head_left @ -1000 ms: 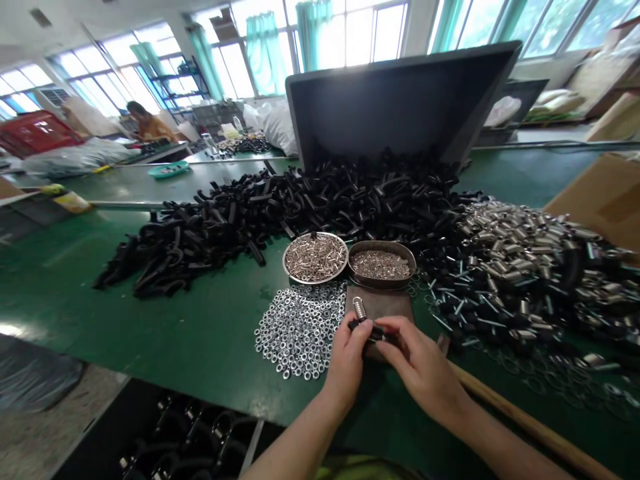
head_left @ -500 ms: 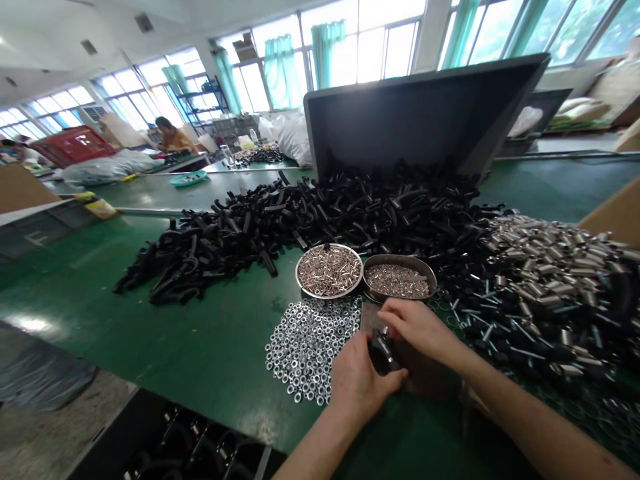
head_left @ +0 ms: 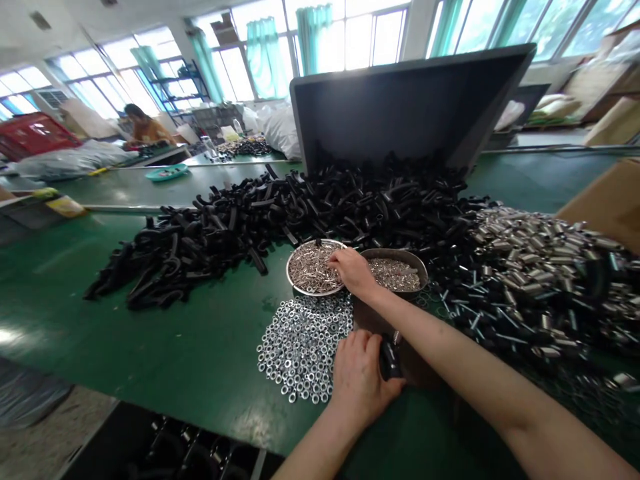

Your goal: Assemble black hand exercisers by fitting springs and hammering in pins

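My left hand is wrapped round a curved black plastic part, holding it against a flat dark plate on the bench. A short shiny metal piece sticks up from the part's far end. My right hand reaches over the right side of a round dish full of small metal pins. Its fingertips are pinched together at the pins; what lies between them is too small to make out. Beside that wrist stands an oval metal tin of tiny metal pieces. Loose nuts lie left of my left hand.
Behind the dishes is a long heap of black parts before a tipped grey bin. Metal sleeves and black-headed bolts are piled at right. A co-worker sits far left. A crate of parts stands below the bench edge.
My right hand has left the black part and moved forward and left to the dish of pins. My left hand still holds the part. The view has shifted slightly right.
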Demonstrator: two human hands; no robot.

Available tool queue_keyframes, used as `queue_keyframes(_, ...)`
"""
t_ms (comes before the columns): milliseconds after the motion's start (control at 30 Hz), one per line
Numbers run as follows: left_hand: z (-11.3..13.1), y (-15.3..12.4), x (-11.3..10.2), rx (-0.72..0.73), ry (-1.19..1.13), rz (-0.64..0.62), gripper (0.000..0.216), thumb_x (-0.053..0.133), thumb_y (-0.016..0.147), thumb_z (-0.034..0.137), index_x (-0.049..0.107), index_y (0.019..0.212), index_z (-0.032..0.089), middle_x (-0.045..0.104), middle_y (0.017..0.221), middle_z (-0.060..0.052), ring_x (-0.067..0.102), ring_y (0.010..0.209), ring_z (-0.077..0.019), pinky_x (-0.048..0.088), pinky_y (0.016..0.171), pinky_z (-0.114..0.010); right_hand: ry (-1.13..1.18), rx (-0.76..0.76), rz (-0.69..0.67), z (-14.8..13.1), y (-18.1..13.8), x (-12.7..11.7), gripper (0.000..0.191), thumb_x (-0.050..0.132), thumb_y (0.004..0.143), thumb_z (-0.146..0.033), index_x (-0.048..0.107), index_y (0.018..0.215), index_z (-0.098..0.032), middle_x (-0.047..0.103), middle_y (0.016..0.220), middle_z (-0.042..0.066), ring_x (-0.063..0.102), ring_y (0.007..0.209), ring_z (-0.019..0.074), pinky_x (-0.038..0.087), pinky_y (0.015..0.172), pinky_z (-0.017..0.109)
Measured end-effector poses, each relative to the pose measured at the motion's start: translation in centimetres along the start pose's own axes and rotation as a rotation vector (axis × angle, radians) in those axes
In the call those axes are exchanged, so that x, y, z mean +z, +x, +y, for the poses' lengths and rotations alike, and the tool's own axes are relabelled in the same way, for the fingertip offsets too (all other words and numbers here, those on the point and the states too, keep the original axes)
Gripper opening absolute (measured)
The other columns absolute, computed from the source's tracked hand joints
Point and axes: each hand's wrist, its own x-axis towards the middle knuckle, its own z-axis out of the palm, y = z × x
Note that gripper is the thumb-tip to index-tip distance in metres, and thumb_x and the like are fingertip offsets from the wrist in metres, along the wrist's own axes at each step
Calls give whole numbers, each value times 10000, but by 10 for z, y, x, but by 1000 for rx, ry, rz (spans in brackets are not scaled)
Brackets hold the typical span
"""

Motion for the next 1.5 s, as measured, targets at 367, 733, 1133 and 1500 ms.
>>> queue_keyframes(367,-2,4,-4,49,82,-27,479,758,597,391,581,988,178,585,968,-68,525,934,-263,444,817,-403,44,39,-121,9,-147,-63,167,471,888,-163,442,730,-206,541,818,43,461,831,194,404,751,339)
queue_keyframes(733,-3,5,-1,75,110,-16,435,739,612,379,577,959,172,593,942,-67,530,919,-260,441,809,-402,-366,-126,-100,9,-166,-36,158,453,892,-142,548,769,-165,580,833,97,473,826,235,393,724,366)
queue_keyframes(1133,-7,1,-3,195,88,-49,654,733,669,394,468,1256,282,582,1055,-39,511,985,-247,415,851,-416,-353,217,-334,51,-79,-93,175,519,864,-210,684,916,-190,675,976,71,559,977,205,405,815,285)
queue_keyframes(1500,-4,-2,-6,188,106,-42,738,748,645,446,451,1297,269,594,1101,-52,510,1003,-255,434,836,-417,-327,367,-327,83,-48,-71,76,688,675,-249,657,625,-201,675,733,48,613,765,218,406,633,280)
